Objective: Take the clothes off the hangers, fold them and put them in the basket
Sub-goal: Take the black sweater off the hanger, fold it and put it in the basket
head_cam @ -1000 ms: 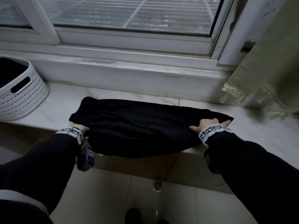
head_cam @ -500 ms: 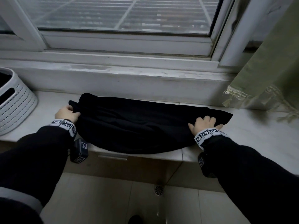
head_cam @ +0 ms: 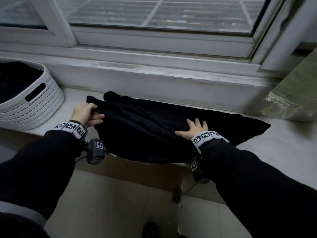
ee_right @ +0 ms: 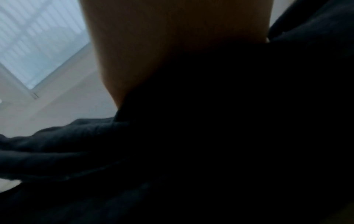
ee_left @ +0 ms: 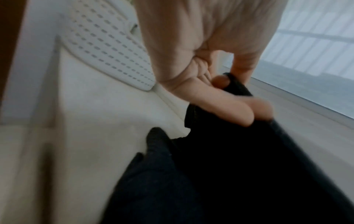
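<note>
Head view shows, nearest the person, the right hand (head_cam: 195,128) lying flat on the black garment (head_cam: 154,127), fingers spread and straight, pressing the cloth down near the front edge of the marble sill (head_cam: 283,148). The right wrist view is mostly dark cloth with only the underside of the hand in it, so it adds nothing about the fingers. A little further in and to the left, the left hand (head_cam: 85,114) grips the garment's left end; the left wrist view shows the thumb and curled fingers (ee_left: 247,112) clamped on a bunched fold of the fabric, lifted slightly off the stone. The garment stretches across the sill between the two hands, its front part hanging over the edge, its right tip lying flat well past the right hand.

Judging from this, the garment is already off its hanger and partly folded lengthwise; the cross fold, left end over toward the right, looks to be the step in hand. Beyond the left hand, on the sill's far left, stands the white basket (head_cam: 44,107), just beside the garment's end, with dark cloth (head_cam: 15,79) already inside, probably earlier folded pieces. This garment has yet to go in. No hangers show, so how many clothes remain cannot be told.
</note>
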`<state>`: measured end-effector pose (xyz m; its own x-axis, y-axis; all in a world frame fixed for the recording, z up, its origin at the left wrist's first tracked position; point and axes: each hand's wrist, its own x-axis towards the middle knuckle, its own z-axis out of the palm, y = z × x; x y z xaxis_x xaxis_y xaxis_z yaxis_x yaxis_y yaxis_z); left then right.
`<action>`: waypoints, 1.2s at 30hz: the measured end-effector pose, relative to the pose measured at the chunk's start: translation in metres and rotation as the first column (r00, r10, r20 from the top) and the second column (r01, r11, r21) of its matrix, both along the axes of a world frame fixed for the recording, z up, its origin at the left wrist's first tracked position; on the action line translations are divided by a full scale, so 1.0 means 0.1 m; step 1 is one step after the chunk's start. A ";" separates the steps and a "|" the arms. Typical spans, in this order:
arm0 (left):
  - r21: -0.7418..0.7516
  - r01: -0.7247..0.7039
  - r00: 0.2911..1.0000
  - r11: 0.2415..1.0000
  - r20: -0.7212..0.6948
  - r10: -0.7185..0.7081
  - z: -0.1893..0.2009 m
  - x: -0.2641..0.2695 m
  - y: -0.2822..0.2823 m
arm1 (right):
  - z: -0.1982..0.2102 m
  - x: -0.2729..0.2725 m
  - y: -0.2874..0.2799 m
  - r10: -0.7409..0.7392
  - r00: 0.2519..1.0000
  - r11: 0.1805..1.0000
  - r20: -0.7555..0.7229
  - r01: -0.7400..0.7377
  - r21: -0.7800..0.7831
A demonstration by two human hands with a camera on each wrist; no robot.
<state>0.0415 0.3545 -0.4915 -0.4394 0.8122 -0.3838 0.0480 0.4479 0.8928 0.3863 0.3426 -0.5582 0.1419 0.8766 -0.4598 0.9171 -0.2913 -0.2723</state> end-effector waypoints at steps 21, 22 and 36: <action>-0.356 0.118 0.935 0.927 -0.275 -0.225 -0.48 -0.30 -0.30 | 0.10 -0.62 -0.28 0.411 0.912 0.910 0.009 -0.409 -0.064; -0.454 0.135 0.892 0.881 -0.330 -0.307 -0.51 -0.34 -0.35 | 0.13 -0.61 -0.27 0.407 0.914 0.912 0.000 -0.406 -0.066; -0.277 0.044 0.997 0.960 -0.050 -0.060 -0.53 -0.18 -0.20 | 0.17 -0.99 -0.26 0.347 0.922 0.937 -0.174 -0.348 0.025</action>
<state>0.0238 0.3346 -0.5440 -0.4274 0.7008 -0.5712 0.1251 0.6715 0.7303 0.2875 0.3161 -0.5408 -0.2532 0.8533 -0.4558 0.9000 0.0350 -0.4345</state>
